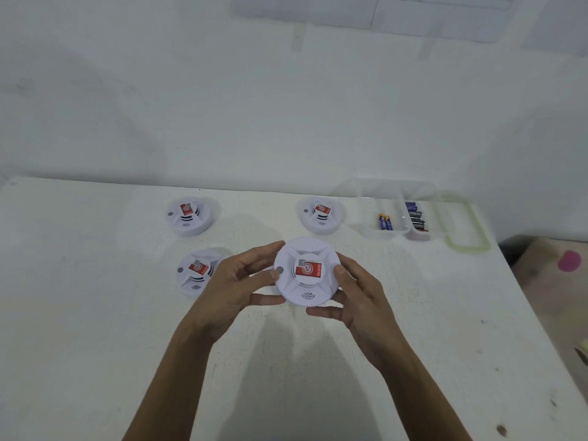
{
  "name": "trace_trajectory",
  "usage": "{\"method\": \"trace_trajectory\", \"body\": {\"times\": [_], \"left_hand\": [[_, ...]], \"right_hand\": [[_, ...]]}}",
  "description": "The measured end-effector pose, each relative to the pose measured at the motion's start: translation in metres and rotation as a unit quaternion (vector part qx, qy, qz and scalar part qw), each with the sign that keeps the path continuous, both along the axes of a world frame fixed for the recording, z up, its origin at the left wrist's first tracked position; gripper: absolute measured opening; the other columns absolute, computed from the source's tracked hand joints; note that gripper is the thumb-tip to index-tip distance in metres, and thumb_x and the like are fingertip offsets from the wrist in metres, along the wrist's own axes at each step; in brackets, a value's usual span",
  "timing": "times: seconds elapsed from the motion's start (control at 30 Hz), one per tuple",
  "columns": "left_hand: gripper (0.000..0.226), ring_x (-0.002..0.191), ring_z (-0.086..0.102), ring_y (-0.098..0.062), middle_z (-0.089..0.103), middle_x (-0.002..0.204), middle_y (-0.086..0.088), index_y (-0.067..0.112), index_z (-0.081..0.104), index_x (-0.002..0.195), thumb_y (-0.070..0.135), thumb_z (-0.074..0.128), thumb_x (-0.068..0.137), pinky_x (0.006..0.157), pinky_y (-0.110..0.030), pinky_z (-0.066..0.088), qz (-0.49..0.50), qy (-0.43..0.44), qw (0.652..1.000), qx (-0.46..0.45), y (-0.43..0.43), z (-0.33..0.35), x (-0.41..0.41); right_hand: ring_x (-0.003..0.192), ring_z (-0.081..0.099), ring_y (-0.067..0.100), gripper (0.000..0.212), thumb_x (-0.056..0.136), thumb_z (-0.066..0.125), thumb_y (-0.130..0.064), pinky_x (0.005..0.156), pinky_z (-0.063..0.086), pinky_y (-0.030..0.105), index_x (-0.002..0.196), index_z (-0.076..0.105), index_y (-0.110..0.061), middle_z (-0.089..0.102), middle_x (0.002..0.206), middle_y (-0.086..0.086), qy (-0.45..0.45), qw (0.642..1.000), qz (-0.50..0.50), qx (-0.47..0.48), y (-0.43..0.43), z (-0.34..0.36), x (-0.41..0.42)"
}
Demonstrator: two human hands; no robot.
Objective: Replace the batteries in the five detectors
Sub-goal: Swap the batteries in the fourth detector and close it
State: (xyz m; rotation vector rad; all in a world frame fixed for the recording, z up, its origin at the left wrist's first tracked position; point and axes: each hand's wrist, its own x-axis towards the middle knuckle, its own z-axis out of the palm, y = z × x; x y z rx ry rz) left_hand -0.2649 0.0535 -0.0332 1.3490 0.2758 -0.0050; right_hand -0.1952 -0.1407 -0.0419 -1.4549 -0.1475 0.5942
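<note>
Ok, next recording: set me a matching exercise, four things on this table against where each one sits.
1. detector nearest the camera
2. blue-and-yellow batteries
3. mostly black batteries
4. far-left detector

A. right compartment of the clear box
B. back of the table, untouched
C. held by left hand and right hand
D. left compartment of the clear box

Pairs: 1-C, 2-D, 3-A, 4-B.

Three detectors (188, 217) on table (95, 313); fourth detector (307, 271) between hands (232, 281); batteries (385, 222) in container (366, 192), far right
</note>
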Motion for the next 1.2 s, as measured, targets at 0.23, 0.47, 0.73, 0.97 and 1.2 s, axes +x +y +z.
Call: {"method": "trace_trajectory", "body": {"times": [0.23,0.47,0.73,0.97,1.2], "left_hand": [[0.047,0.103,0.068,-0.023,0.068,0.118,0.002,0.023,0.058,0.123,0.02,0.064,0.076,0.076,-0.041,0.058,-0.003,0.0,1.0,0.004,-0.0001,-0.0002,0.0002],[0.046,0.102,0.068,-0.023,0.068,0.117,0.003,0.024,0.059,0.122,0.018,0.064,0.077,0.075,-0.039,0.058,-0.002,0.0,1.0,0.005,0.0002,-0.0009,-0.0001],[0.05,0.105,0.067,-0.023,0.067,0.12,0.002,0.021,0.056,0.127,0.02,0.063,0.078,0.081,-0.046,0.057,-0.008,0.004,1.0,0.012,0.0009,-0.0011,-0.0012],[0.049,0.105,0.066,-0.023,0.067,0.121,0.002,0.02,0.055,0.129,0.016,0.062,0.081,0.083,-0.048,0.056,-0.006,0.008,1.0,0.02,0.0011,-0.0011,-0.0014],[0.052,0.106,0.066,-0.023,0.066,0.121,0.002,0.02,0.055,0.128,0.02,0.064,0.077,0.083,-0.049,0.055,-0.008,0.008,1.0,0.02,0.0012,-0.0015,-0.0017]], "right_hand": [[0.1,0.069,0.023,0.03,0.096,0.046,-0.023,0.073,0.059,0.041,0.123,0.058,-0.02,0.068,0.116,0.002,-0.002,1.0,0.001,0.005,-0.0004,-0.0009,-0.0007],[0.1,0.069,0.024,0.03,0.093,0.048,-0.025,0.074,0.059,0.043,0.121,0.059,-0.021,0.069,0.114,0.001,0.0,1.0,0.0,0.012,-0.0004,-0.0003,-0.0011],[0.101,0.069,0.021,0.03,0.096,0.047,-0.023,0.073,0.059,0.04,0.123,0.058,-0.021,0.069,0.114,-0.001,-0.006,1.0,-0.002,0.002,-0.0006,-0.0015,-0.0018],[0.102,0.068,0.021,0.033,0.096,0.047,-0.025,0.076,0.059,0.043,0.127,0.056,-0.019,0.067,0.118,0.001,-0.006,1.0,-0.003,-0.006,0.0001,-0.0019,-0.0019],[0.101,0.069,0.022,0.03,0.096,0.047,-0.023,0.074,0.059,0.04,0.124,0.058,-0.021,0.069,0.115,-0.001,0.0,1.0,-0.002,0.0,0.0005,-0.0027,-0.0016]]}}
